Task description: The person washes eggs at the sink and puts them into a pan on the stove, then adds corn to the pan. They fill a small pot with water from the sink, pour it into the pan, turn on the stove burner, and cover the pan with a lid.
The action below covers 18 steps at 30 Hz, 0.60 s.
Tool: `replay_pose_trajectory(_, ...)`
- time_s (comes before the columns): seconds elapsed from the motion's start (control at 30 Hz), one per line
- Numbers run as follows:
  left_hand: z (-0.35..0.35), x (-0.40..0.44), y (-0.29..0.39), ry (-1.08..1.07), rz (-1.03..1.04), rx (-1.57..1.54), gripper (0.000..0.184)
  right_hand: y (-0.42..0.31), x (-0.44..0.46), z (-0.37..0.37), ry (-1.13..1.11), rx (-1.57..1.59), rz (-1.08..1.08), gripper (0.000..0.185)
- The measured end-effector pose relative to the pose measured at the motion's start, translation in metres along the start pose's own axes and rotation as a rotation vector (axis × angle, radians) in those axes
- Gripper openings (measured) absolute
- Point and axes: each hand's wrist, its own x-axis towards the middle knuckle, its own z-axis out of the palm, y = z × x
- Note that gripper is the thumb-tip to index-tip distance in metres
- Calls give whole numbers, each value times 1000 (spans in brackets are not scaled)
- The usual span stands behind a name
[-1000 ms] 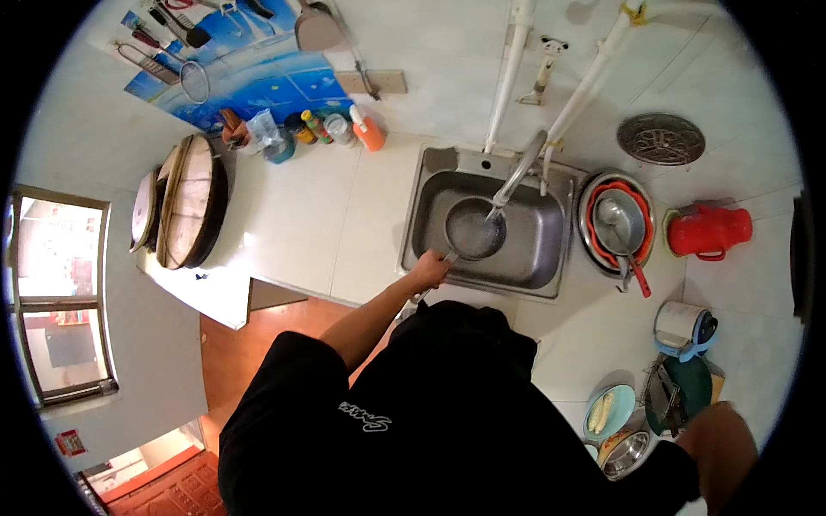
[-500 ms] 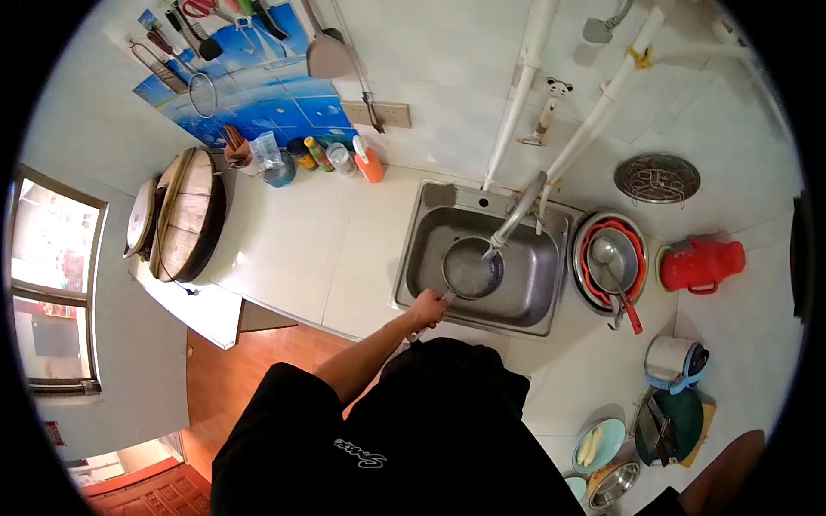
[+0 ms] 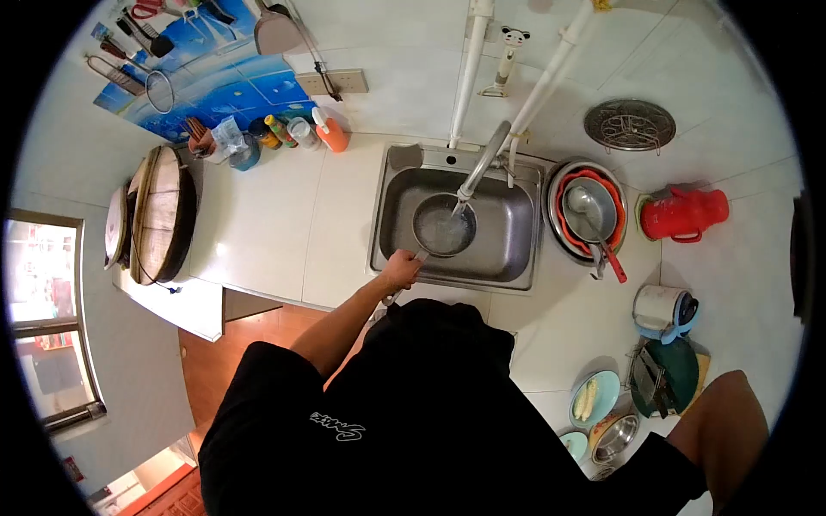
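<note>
My left hand (image 3: 401, 268) is closed around the long handle of a round, dark-bottomed pan (image 3: 434, 236). The pan rests or hovers inside the steel sink (image 3: 508, 271); I cannot tell whether it touches the bottom. Over it hangs the tap (image 3: 483, 168), and water runs from its spout into the pan, whose contents look wet and hazy. Only my right arm (image 3: 723, 421) shows, bent at the lower right edge, with the hand out of view.
Right of the sink are stacked basins with a ladle (image 3: 594, 219). Farther along stand a red thermos (image 3: 684, 215), a kettle-like appliance (image 3: 661, 310) and a pale bowl (image 3: 595, 397) with corn-like pieces. Wooden lids (image 3: 163, 215) and bottles (image 3: 301, 133) are left.
The whole scene has shifted up and left as my head turned. More of my right arm shows. My left hand still grips the pan under the running water.
</note>
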Motion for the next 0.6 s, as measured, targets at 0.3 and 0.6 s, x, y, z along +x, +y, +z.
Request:
replay_pose_trajectory(0.3, -11, -3, -1, 39, -35, -15, 27, 29, 8, -7, 108, -38, 34, 31)
replay_pose_trajectory(0.6, -4, -15, 9, 43, -66, 6, 24, 171, -242, 36, 90, -86, 1072, 14)
